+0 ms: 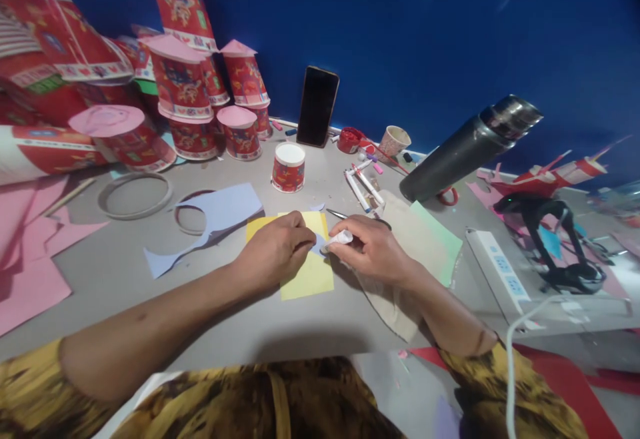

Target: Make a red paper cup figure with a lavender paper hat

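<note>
My left hand is closed in a pinch on a small pale blue paper piece, held above a light yellow sheet. My right hand grips a white glue tube, its tip at the paper piece's edge; whether it touches cannot be made out. Beneath my left hand, a deeper yellow paper shows in part. Scissors lie behind my right hand, mostly hidden by it. A small red paper cup stands upside down beyond the yellow paper.
Cut pale blue paper and tape rolls lie left. Red cups with pink roofs are stacked at the back left. A phone leans on the blue wall. On the right are markers, a dark flask and a power strip.
</note>
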`<action>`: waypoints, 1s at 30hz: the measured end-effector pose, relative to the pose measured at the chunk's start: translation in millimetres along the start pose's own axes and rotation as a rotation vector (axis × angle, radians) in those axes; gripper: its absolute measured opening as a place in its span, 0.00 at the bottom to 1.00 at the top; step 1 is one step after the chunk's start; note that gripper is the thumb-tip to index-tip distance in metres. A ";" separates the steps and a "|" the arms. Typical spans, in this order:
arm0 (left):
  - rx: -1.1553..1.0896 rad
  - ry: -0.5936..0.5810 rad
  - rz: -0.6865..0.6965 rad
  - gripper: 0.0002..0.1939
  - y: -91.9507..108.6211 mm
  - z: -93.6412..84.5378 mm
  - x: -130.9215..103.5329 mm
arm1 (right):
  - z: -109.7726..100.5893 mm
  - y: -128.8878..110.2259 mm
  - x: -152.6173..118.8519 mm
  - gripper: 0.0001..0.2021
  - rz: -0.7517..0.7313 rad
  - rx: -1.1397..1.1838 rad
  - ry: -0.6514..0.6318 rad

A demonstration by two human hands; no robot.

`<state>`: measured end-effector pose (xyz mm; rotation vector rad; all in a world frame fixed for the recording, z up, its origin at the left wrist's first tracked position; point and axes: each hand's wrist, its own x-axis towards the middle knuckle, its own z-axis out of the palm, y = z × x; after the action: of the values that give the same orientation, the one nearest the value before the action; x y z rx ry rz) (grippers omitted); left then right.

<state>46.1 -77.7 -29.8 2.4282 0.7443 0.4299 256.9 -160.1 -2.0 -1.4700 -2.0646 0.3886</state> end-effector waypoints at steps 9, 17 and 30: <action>0.031 0.020 0.019 0.14 -0.4 3.3 -0.6 | 5.4 -6.0 8.7 0.08 -0.077 -0.144 -0.153; 0.063 0.017 0.023 0.14 -0.3 4.2 -1.8 | -5.2 -15.2 14.6 0.11 -0.066 -0.254 -0.295; 0.054 0.012 0.024 0.14 -0.1 4.1 -1.6 | 7.5 -11.7 14.9 0.08 -0.032 -0.123 -0.156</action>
<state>46.6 -80.2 -33.3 2.4892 0.7422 0.4396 239.9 -149.6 2.5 -1.5180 -2.2678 0.3800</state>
